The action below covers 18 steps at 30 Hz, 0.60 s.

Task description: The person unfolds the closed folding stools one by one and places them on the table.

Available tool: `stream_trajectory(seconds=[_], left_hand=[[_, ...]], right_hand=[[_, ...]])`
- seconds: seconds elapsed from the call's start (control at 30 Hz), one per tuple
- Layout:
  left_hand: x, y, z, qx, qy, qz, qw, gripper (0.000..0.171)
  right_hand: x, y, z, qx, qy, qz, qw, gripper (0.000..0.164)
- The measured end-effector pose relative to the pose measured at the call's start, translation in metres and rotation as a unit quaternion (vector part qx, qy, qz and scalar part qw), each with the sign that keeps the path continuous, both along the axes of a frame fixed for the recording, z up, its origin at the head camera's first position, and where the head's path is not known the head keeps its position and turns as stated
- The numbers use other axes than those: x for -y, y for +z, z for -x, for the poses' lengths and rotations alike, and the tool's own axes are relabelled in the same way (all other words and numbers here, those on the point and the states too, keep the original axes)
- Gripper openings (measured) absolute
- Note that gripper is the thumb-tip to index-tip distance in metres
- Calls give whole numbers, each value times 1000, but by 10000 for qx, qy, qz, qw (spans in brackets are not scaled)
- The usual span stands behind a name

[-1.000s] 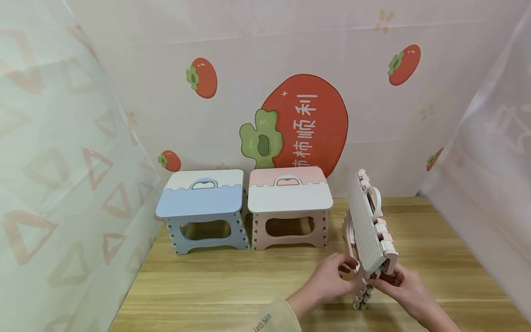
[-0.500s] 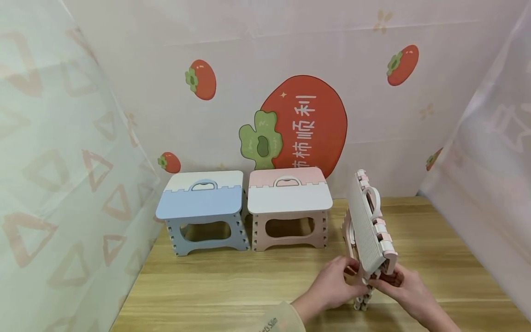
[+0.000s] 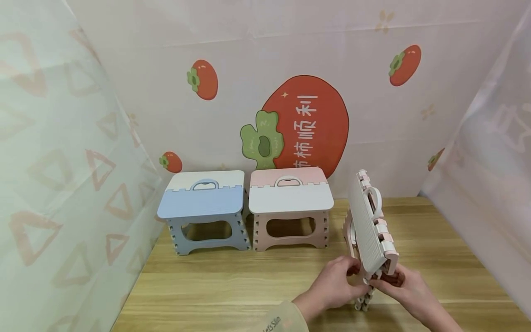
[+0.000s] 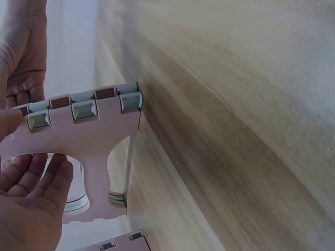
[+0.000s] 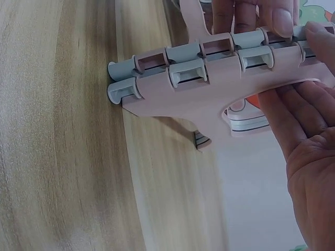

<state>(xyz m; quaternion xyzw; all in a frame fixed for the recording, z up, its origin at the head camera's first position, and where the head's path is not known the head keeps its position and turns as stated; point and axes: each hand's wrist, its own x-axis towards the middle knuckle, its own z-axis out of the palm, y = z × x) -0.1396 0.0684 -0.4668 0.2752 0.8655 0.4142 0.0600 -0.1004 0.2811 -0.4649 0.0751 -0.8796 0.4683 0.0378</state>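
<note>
A pink and white folding stool [image 3: 366, 226] stands partly folded at the right of the table in the head view, its seat halves steep and a carry handle on its hinge line. My left hand [image 3: 333, 283] grips its near end from the left. On the other side, my right hand [image 3: 408, 288] holds the same end below the seat. Through the cutout of the pink leg panel [image 4: 97, 138], my left fingers show in the left wrist view. In the right wrist view, my right fingers reach into the opening under the hinged leg edge [image 5: 172, 97], with the thumb above it.
An unfolded blue and white stool [image 3: 203, 203] stands at the back left. Beside it is an unfolded pink and white stool [image 3: 290, 198]. Behind them hangs a curtain [image 3: 365, 124] printed with persimmons, and sheets close both sides of the wooden table [image 3: 207, 295].
My left hand has shifted slightly right and closer in on the stool's near end. The right hand and the stool look almost unmoved.
</note>
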Motion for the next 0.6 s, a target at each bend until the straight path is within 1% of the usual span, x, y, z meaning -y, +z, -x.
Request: stream_trajectory(seconds=[0.17,0.33,0.53,0.6], left_hand=[[1,0,2,-231,-146,248,9993,36],[2,0,2,-408,-245,391,9981,36],[4,-1,2,-620,-322,465,9965,34],[5,-1,2,-692,-371,448,9959,34]], right_hand=[[-1,1,1,68,12,-71,10000,34],[-1,2,1,126,88,-50,9999,34],[-2,4,2,334,191,1,9993,37],[-2,4,2,225,327,-49,9992,36]])
